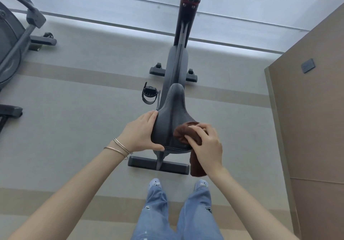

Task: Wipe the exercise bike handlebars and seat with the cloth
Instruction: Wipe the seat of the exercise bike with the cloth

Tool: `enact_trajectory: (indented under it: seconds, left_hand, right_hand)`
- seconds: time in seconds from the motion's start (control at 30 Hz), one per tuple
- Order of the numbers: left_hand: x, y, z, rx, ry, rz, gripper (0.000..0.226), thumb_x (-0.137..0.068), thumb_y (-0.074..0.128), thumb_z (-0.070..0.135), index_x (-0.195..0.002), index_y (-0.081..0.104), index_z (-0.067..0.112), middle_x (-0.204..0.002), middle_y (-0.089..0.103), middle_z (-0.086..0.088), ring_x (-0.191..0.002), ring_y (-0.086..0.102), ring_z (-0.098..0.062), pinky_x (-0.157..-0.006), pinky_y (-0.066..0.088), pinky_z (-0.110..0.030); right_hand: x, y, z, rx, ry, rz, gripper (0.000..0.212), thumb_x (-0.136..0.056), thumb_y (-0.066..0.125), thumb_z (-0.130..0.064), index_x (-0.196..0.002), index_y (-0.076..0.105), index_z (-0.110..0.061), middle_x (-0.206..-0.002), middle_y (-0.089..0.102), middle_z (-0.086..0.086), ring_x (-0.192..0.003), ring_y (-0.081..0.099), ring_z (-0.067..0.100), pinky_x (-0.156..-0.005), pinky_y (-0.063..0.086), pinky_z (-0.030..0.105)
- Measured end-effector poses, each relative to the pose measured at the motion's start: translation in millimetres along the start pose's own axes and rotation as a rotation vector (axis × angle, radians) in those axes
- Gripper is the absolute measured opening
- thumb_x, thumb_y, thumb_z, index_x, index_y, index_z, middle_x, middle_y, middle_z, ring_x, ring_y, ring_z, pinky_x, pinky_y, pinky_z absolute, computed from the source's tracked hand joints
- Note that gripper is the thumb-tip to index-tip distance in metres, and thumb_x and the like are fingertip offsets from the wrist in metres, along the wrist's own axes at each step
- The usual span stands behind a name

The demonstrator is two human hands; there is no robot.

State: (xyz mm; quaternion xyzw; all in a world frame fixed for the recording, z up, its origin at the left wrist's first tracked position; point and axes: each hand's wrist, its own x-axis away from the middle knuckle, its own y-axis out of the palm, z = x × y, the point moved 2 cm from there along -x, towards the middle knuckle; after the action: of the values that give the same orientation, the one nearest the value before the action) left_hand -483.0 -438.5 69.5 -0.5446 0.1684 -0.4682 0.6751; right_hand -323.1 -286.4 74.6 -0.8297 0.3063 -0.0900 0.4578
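Your right hand (204,143) clutches the brown cloth (188,133) on the seat's (173,117) right rear; your left hand (141,133) grips its left edge. Grey floor (83,109) lies open around; a tan wall (307,100) stands close right.

Cropped at top: exercise bike stem (188,16). Half hidden under right hand (206,144): cloth (183,132). Cropped at left: second machine (11,40).
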Motion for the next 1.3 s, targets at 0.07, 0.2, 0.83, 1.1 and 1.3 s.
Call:
enact_trajectory:
  seconds: [0.07, 0.2, 0.83, 1.1, 1.3]
  left_hand:
    - [2.9, 0.8, -0.8, -0.048, 0.033, 0.008, 0.119, -0.064, 0.062, 0.072, -0.148, 0.007, 0.008, -0.156, 0.016, -0.004, -0.142, 0.019, -0.018, -0.106, 0.037, -0.035]
    - [14.7, 2.3, -6.7, -0.097, 0.088, 0.056, 0.108, -0.073, 0.055, 0.069, -0.148, 0.007, 0.008, -0.156, 0.015, -0.007, -0.143, 0.016, -0.02, -0.109, 0.033, -0.033]
    - [38.5, 6.6, -21.4, -0.129, 0.11, 0.15, 0.081, -0.086, 0.051, 0.054, -0.146, 0.022, 0.01, -0.153, 0.027, -0.007, -0.138, 0.033, -0.019, -0.095, 0.048, -0.032]
    - [39.4, 12.5, -13.9, -0.07, 0.061, 0.149, 0.081, -0.085, 0.056, 0.049, -0.145, 0.024, 0.005, -0.152, 0.028, -0.011, -0.137, 0.034, -0.023, -0.086, 0.053, -0.035]
    - [39.1, 9.6, -19.5, -0.121, 0.065, 0.119, 0.084, -0.086, 0.045, 0.059, -0.148, 0.014, 0.012, -0.157, 0.017, -0.005, -0.141, 0.027, -0.017, -0.09, 0.05, -0.031]
  right_hand:
    - [-13.0, -0.9, -0.9, 0.014, -0.015, -0.043, 0.021, -0.08, 0.07, -0.033, -0.1, 0.068, -0.027, -0.099, 0.061, -0.004, -0.093, 0.057, 0.021, -0.071, 0.049, 0.034]
    - [-62.1, 9.8, -9.6, 0.009, 0.045, -0.106, 0.021, -0.082, 0.067, -0.036, -0.1, 0.068, -0.025, -0.096, 0.062, 0.001, -0.093, 0.057, 0.024, -0.072, 0.042, 0.031]
    - [31.6, 2.3, -18.7, 0.124, -0.303, 0.035, 0.015, -0.076, 0.074, -0.027, -0.089, 0.073, -0.02, -0.09, 0.065, -0.001, -0.078, 0.058, 0.023, -0.064, 0.05, 0.036]
    - [4.4, 21.5, -58.1, 0.021, -0.222, -0.013, 0.016, -0.077, 0.073, -0.023, -0.091, 0.072, -0.015, -0.09, 0.065, 0.003, -0.081, 0.057, 0.024, -0.069, 0.05, 0.036]
    - [20.6, -3.9, -19.9, -0.002, -0.271, -0.06, 0.018, -0.074, 0.077, -0.02, -0.091, 0.073, -0.016, -0.091, 0.063, 0.002, -0.082, 0.059, 0.023, -0.07, 0.052, 0.036]
